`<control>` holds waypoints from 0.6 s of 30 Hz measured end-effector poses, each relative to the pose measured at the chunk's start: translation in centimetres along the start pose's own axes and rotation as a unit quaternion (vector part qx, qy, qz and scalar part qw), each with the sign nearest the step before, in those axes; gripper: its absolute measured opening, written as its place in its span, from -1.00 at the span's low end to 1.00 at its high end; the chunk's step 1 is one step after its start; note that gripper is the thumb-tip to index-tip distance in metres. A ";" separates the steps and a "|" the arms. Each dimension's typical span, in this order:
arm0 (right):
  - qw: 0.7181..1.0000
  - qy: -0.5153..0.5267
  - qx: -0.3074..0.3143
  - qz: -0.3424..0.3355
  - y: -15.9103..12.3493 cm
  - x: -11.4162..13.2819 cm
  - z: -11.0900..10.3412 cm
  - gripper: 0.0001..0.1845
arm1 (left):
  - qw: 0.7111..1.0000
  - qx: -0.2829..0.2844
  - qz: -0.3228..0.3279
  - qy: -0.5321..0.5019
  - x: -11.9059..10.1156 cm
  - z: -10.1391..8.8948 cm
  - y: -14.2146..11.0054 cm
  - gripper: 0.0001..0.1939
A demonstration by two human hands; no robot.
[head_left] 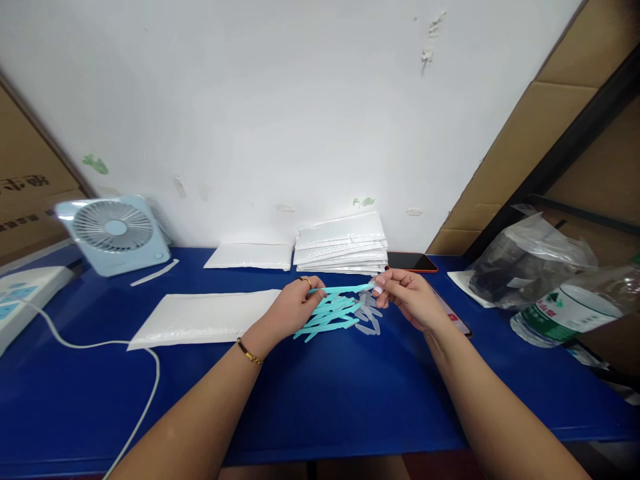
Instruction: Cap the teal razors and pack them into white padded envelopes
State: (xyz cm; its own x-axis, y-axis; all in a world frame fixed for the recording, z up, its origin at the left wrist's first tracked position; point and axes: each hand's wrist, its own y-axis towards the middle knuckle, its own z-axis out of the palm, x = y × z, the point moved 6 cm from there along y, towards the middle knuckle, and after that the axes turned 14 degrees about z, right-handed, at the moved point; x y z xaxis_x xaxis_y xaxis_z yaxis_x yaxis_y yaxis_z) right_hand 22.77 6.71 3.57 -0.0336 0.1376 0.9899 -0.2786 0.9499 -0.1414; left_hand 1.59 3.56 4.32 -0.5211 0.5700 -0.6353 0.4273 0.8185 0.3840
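Note:
My left hand (296, 303) and my right hand (406, 295) hold one thin turquoise stick (343, 289) level between them, each pinching an end just above the blue table (320, 393). The right fingers close on a pale clear cap at the stick's right end. Under the hands lies a loose heap of several turquoise sticks (327, 317), with several clear caps (369, 319) beside it. A gold bracelet sits on my left wrist.
A white padded mailer (200, 319) lies left of the hands; a stack of mailers (343, 252) and a single one (250, 256) sit by the wall. Small fan (115, 233) and white cable (90, 345) at left; phone (413, 262), plastic bags and a bottle (555, 313) at right.

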 end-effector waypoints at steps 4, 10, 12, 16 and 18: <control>0.997 -0.068 0.034 0.009 0.1 -0.6 0.4 -0.73 | 1.000 0.002 0.025 0.014 -0.3 0.5 0.0 -0.79; 0.978 -0.192 0.076 0.020 -0.4 -0.7 0.9 -0.70 | 0.998 0.029 0.040 0.039 -0.3 1.3 0.0 -0.78; 0.977 -0.199 0.073 0.018 -0.3 -0.7 0.6 -0.69 | 0.998 0.038 0.029 0.048 0.1 1.4 -0.1 -0.75; 0.982 -0.174 -0.062 -0.044 0.7 -0.1 -2.5 -0.66 | 0.989 0.066 -0.002 0.131 1.2 1.8 -0.7 -0.39; 0.973 -0.159 -0.144 -0.079 1.3 -0.1 -4.2 -0.66 | 0.975 0.141 0.014 0.172 1.3 3.0 -1.1 -0.23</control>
State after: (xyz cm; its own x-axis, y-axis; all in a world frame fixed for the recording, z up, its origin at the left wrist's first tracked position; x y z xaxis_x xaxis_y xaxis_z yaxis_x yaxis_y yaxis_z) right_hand 26.47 9.13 3.24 -0.3210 -0.0677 0.9446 -0.0262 0.9977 0.0626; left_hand 2.66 3.12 1.06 -0.7022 0.6219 -0.3465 0.6056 0.7777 0.1685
